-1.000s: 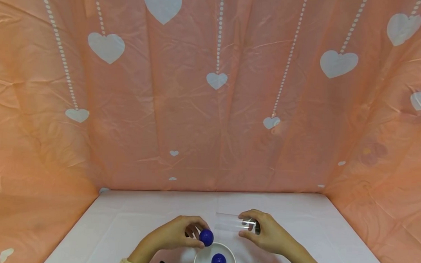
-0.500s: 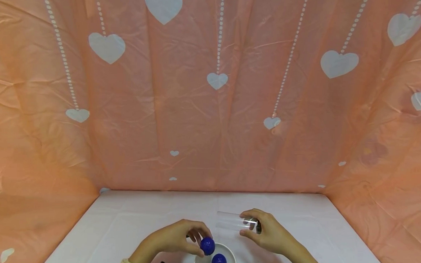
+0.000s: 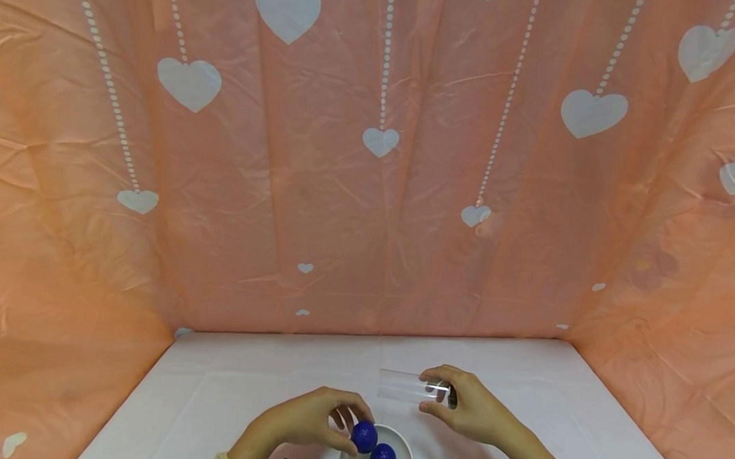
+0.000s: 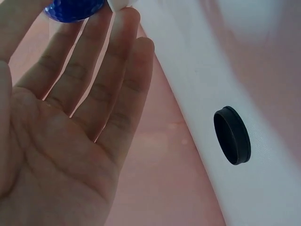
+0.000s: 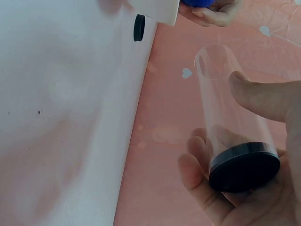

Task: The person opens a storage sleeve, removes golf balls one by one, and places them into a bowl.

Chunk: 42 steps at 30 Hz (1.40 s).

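1. Backdrop (image 3: 369,188) of peach cloth printed with white hearts rises at the far side and wraps both flanks; it fills most of the head view.
2. Worktop (image 3: 244,375), white, lies beneath it.
3. Hands work at the near edge; the left hand (image 3: 300,422) pinches a blue ball (image 3: 364,435) at its fingertips, just over the left rim of the bowl; its other fingers lie nearly straight in the left wrist view.
4. The right hand (image 3: 464,408) grasps a clear tube (image 3: 406,386), held on its side above the worktop, open mouth pointing left; a black cap (image 5: 244,167) closes the end in the palm.
5. A white bowl (image 3: 398,437) sits at the near middle; two more blue balls (image 3: 383,457) rest inside.
6. A loose black cap (image 4: 231,135) lies on the worktop near the bowl.
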Each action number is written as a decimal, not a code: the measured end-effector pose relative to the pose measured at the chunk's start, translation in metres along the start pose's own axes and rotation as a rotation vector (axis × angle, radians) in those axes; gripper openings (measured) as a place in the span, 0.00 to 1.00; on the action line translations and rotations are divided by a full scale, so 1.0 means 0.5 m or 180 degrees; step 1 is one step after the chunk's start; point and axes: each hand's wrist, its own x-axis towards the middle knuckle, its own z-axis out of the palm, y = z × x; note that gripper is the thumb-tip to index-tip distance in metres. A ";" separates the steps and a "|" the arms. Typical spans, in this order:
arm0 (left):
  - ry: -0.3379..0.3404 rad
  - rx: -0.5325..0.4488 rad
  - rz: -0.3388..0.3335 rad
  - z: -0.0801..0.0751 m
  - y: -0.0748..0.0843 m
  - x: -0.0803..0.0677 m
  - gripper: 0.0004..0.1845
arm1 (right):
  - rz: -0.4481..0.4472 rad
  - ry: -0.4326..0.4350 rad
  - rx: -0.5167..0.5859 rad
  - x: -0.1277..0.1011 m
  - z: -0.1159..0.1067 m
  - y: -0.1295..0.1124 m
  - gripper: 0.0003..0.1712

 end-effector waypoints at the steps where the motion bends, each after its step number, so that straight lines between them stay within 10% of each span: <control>1: 0.0000 0.0016 0.0009 0.000 -0.001 0.000 0.20 | 0.0003 0.0000 -0.0005 0.000 0.000 0.000 0.24; 42: 0.0497 0.0274 0.0052 -0.033 -0.017 -0.019 0.12 | 0.0400 0.0211 -0.0223 -0.003 0.020 0.019 0.21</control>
